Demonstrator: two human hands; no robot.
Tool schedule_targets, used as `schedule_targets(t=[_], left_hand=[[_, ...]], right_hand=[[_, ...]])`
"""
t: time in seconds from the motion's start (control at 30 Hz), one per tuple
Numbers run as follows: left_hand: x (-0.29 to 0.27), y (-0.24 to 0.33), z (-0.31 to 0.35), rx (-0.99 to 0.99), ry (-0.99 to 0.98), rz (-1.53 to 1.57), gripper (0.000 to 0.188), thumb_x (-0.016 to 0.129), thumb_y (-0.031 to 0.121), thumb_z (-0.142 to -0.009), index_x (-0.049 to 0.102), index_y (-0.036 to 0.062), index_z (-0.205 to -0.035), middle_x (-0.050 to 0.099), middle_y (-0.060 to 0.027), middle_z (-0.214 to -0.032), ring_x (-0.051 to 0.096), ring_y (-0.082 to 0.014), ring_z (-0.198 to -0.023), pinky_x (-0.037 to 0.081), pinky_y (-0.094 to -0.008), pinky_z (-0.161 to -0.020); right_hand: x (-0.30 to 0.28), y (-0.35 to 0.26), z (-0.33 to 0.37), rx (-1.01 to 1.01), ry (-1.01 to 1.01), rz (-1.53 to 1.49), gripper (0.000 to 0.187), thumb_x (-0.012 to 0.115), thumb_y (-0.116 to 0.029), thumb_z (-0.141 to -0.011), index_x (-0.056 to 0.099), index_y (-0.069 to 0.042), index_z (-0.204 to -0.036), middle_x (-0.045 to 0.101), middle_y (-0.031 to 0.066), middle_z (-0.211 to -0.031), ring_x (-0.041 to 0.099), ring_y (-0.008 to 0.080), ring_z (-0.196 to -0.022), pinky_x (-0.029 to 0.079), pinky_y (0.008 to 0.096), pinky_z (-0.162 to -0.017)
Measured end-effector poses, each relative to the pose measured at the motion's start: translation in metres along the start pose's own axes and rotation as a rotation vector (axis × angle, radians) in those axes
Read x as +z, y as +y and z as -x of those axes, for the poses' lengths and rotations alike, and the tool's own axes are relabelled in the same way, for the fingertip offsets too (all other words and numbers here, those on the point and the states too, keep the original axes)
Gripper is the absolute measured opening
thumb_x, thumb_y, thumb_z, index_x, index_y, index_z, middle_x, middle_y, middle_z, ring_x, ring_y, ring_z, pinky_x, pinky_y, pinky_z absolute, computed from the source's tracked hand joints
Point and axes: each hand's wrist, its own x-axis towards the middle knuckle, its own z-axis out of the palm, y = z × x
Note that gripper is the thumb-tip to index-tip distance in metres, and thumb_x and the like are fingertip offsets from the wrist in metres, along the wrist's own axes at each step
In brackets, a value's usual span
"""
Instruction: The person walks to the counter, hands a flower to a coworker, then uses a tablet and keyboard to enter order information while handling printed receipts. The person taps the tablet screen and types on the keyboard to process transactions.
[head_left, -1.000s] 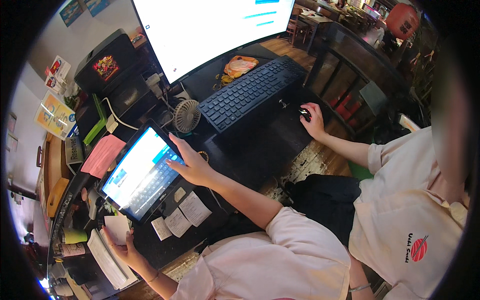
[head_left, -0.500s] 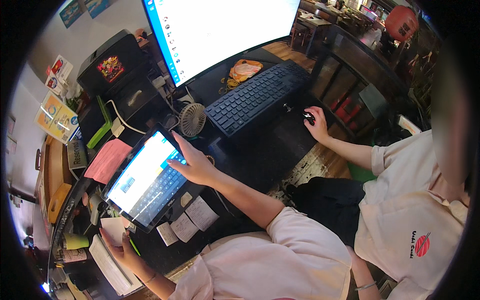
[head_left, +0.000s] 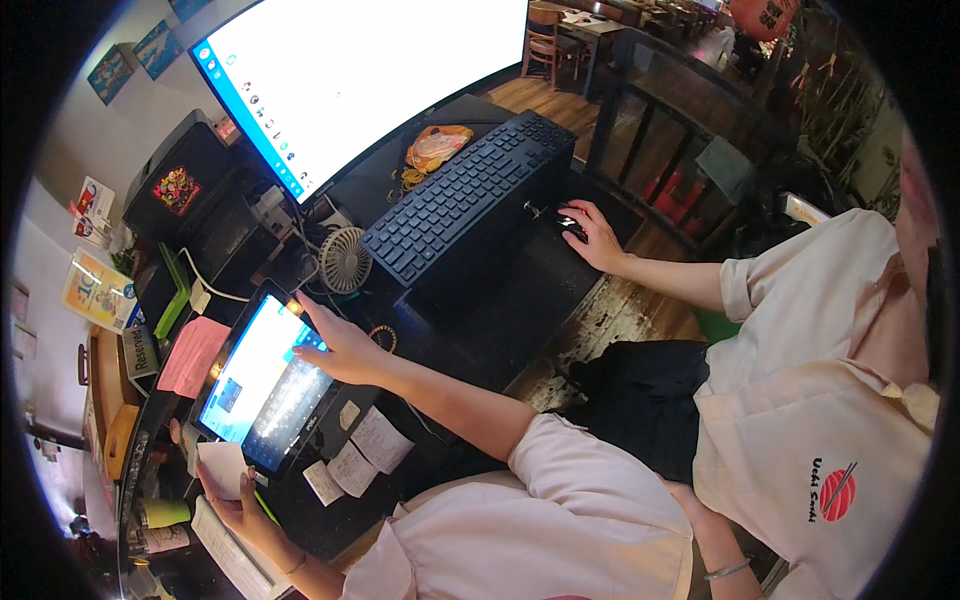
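My right hand (head_left: pixel 345 350) grips the upper right edge of a black tablet (head_left: pixel 235 385), its thumb over the screen. The lit screen shows a white page above an on-screen keyboard. My left hand (head_left: pixel 243 508) pinches a small blank white paper (head_left: pixel 222 468) just below the tablet's lower left corner, thumb in front. Beneath that hand, a notepad (head_left: pixel 232 548) lies on the desk, and a bright green pen (head_left: pixel 266 507) sits by the thumb. A pink paper (head_left: pixel 194 357) is beside the tablet's left edge. Several receipts (head_left: pixel 353 468) lie below its right side.
A co-worker's hand (head_left: pixel 592 238) rests on a mouse at the right. Beyond the tablet are a small fan (head_left: pixel 344 260), a keyboard (head_left: pixel 470 195), a large monitor (head_left: pixel 370 90) and a black printer (head_left: pixel 185 185). A wooden tray (head_left: pixel 120 440) stands at the left.
My view has shifted, so things appear farther left. The tablet's screen has tilted and shows more glare. The white paper now sits higher between my left fingers and thumb.
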Motion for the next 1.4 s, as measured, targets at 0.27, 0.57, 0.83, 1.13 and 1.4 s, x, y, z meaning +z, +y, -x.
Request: schedule_targets(t=[0.27,0.57,0.83,1.13,1.4], left_hand=[[0.004,0.010,0.020,0.010,0.034,0.000,0.065,0.056,-0.011,-0.085,0.036,0.0049,-0.145,0.042,-0.0132,-0.138,0.053,-0.0204,-0.110,0.049,-0.0310,-0.091],[0.025,0.016,0.035,0.013,0.113,0.046,0.064,0.055,-0.010,-0.085,0.037,0.0057,-0.145,0.043,-0.0142,-0.137,0.056,-0.0185,-0.100,0.050,-0.0295,-0.086],[0.042,0.016,0.041,-0.019,0.113,0.012,0.063,0.056,-0.008,-0.086,0.037,0.0057,-0.145,0.038,-0.0148,-0.144,0.051,-0.0218,-0.117,0.051,-0.0313,-0.090],[0.053,0.022,0.047,-0.039,0.211,0.047,0.064,0.057,-0.009,-0.085,0.038,0.0070,-0.144,0.038,-0.0136,-0.143,0.051,-0.0207,-0.116,0.051,-0.0310,-0.090],[0.049,0.023,0.059,-0.031,0.307,0.076,0.065,0.057,-0.010,-0.085,0.037,0.0067,-0.144,0.042,-0.0159,-0.138,0.058,-0.0188,-0.099,0.052,-0.0303,-0.087]], right_hand=[[-0.006,0.004,0.004,0.015,-0.077,-0.124,0.081,0.056,-0.036,-0.094,0.009,0.001,-0.150,0.025,0.0255,-0.151,0.031,0.0377,-0.138,0.029,0.0433,-0.109],[-0.031,0.018,0.026,0.033,-0.081,-0.211,0.070,0.057,-0.022,-0.095,0.017,-0.002,-0.149,0.040,0.0251,-0.141,0.051,0.0315,-0.121,0.045,0.0363,-0.097],[-0.086,0.006,0.028,0.012,0.082,-0.257,0.058,0.058,-0.024,-0.094,0.034,-0.002,-0.142,0.054,0.0226,-0.128,0.061,0.0309,-0.108,0.051,0.0370,-0.086],[-0.117,-0.003,0.020,-0.053,0.072,-0.166,0.049,0.056,-0.021,-0.096,0.040,-0.006,-0.139,0.059,0.0144,-0.123,0.062,0.0184,-0.098,0.050,0.0290,-0.081],[-0.108,-0.011,0.011,-0.012,-0.062,-0.141,0.050,0.057,-0.021,-0.095,0.039,-0.007,-0.140,0.062,0.0115,-0.115,0.062,0.0153,-0.091,0.050,0.0265,-0.075]])
